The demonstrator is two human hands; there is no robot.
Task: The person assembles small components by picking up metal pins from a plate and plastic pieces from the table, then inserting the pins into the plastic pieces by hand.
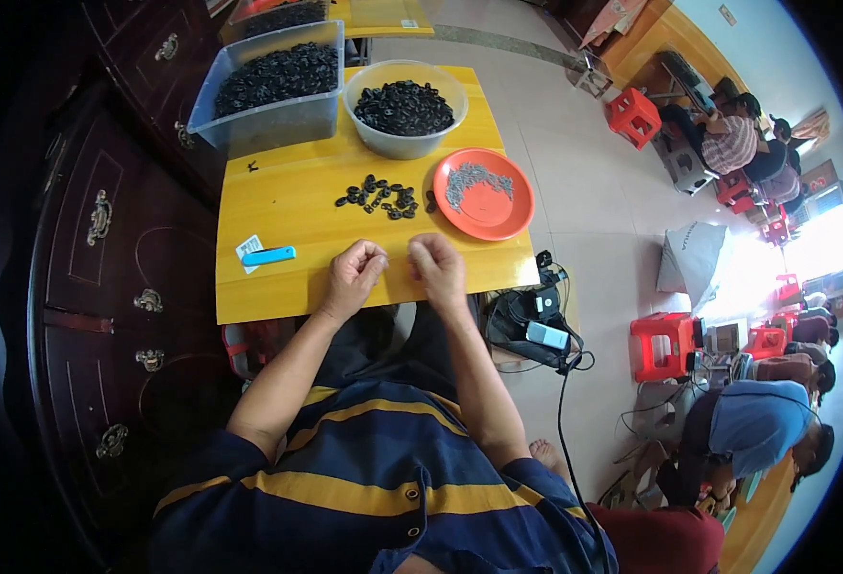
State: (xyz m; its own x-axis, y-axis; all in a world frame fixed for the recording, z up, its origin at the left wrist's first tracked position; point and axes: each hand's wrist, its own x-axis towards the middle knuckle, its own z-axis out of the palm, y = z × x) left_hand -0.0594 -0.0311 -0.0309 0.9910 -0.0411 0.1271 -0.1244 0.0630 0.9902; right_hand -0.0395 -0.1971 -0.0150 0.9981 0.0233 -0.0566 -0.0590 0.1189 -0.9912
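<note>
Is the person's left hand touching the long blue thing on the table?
Apart. The head view shows a strip of yellow tabletop between the left hand and the blue thing.

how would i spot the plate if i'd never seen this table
On the yellow table, look along the right edge, just beyond the right hand. The plate there is round, orange-red and holds small silvery pieces, unlike the clear bowl and bluish bin farther back, both holding black pieces.
</note>
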